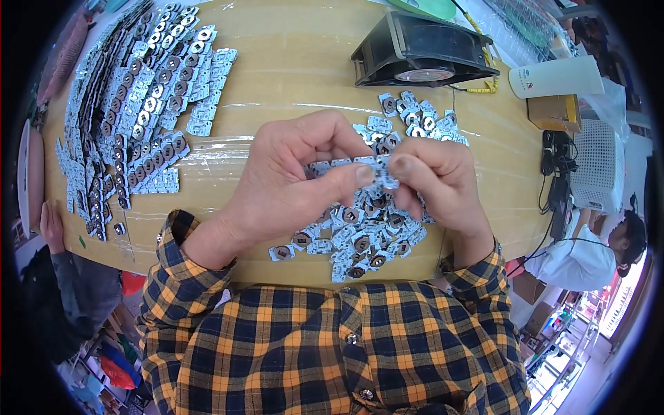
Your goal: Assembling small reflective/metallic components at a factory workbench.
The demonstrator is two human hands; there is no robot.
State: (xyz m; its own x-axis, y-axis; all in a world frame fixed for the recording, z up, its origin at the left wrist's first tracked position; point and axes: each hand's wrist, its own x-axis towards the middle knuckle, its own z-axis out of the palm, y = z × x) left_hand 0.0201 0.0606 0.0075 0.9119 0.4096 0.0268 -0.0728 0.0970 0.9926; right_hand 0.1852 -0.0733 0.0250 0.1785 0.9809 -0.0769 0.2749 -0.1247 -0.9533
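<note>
Between both hands is a short strip of small pale-blue circuit boards [342,164], held above the table. My left hand [290,176] is closed on the strip, its thumb pressed on top near the right end. The thumb and forefinger of my right hand [439,180] pinch the end board, right beside the left thumb. Under and around the hands lies a loose pile of separate small boards [366,238], many with a dark round part on them. More loose boards [418,116] lie beyond my right hand. The fingers hide part of the strip.
Long strips of the same boards [149,97] are heaped at the left of the tan table [290,69]. A black fan [422,52] stands at the back. To the right are a white cup [557,76], a cardboard box [553,113], black cables [555,162] and a white basket [596,166]. Other people sit at both sides.
</note>
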